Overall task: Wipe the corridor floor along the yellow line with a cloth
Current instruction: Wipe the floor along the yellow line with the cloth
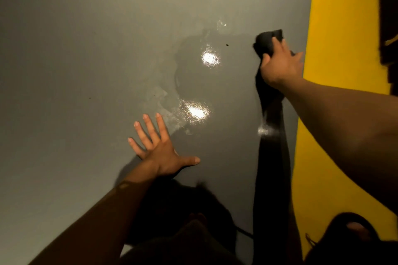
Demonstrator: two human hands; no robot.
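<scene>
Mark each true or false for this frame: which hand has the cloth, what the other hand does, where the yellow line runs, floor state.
1. The right hand grips the dark cloth. True.
2. The left hand holds a second cloth. False: it rests flat on the grey floor, fingers spread, holding nothing.
3. The yellow line runs along the right side of the view. True.
4. The cloth lies on the yellow line. False: it is on the grey floor, just left of the line.
5. The floor is dry throughout. False: a wet patch with bright glare spots shows between the hands.
</scene>
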